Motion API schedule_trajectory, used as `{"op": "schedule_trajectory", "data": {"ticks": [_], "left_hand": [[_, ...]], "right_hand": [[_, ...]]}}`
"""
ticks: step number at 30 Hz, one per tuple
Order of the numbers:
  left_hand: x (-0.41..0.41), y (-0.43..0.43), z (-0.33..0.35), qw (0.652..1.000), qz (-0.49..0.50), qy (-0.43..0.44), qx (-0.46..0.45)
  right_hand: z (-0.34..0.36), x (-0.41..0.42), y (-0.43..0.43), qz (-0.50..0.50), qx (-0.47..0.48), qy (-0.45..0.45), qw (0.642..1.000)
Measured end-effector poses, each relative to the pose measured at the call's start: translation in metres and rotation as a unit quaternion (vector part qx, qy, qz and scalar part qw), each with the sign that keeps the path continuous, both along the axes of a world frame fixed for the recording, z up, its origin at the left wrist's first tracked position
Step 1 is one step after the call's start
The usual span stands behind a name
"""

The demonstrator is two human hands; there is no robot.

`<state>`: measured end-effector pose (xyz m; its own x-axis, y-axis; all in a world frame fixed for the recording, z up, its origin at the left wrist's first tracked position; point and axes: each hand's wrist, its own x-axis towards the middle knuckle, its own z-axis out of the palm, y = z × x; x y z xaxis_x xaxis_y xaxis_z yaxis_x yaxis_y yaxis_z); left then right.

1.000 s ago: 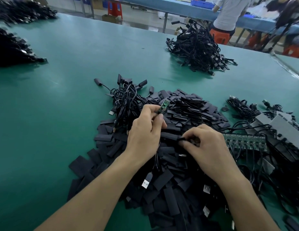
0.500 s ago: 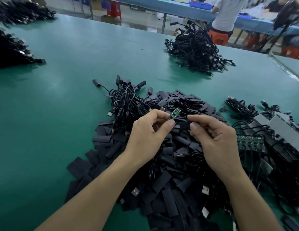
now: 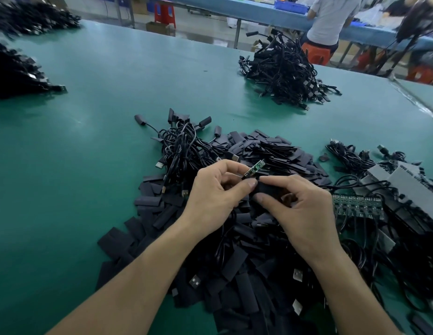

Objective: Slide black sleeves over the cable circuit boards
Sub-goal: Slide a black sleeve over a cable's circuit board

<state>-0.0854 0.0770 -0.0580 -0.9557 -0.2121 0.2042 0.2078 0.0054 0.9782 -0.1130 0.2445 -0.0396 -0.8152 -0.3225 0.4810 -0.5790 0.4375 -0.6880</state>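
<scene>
Left fingers (image 3: 248, 184) pinching circuit board (image 3: 254, 168), right fingers (image 3: 279, 180) gripping black sleeve (image 3: 268, 189)

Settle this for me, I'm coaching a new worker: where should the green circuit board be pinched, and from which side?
Pinch the green circuit board at its lower, cable end, coming from the left, as the left hand does. It is narrow and tilts up to the right, which probably leaves its free tip bare for the black sleeve in the right hand.

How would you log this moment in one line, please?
left hand: pinches circuit board | right hand: pinches black sleeve | stage: sleeve not yet on
</scene>
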Motion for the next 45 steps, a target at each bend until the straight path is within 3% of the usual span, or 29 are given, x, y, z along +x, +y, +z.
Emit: {"op": "schedule_trajectory", "data": {"ticks": [6, 19, 30, 45], "left_hand": [[0.0, 0.0, 0.0, 1.0, 0.006, -0.012, 0.009], [-0.002, -0.006, 0.0, 0.997, 0.002, -0.032, -0.076], [-0.003, -0.01, -0.005, 0.993, -0.008, -0.052, -0.106], [-0.003, -0.011, -0.004, 0.987, -0.035, -0.054, -0.147]], "right_hand": [[0.001, -0.003, 0.003, -0.017, 0.009, 0.021, 1.0], [-0.002, -0.013, 0.016, -0.061, -0.03, -0.008, 0.998], [-0.003, -0.016, 0.022, -0.03, 0.026, -0.042, 0.998], [0.002, -0.016, 0.028, -0.02, 0.008, -0.078, 0.997]]}}
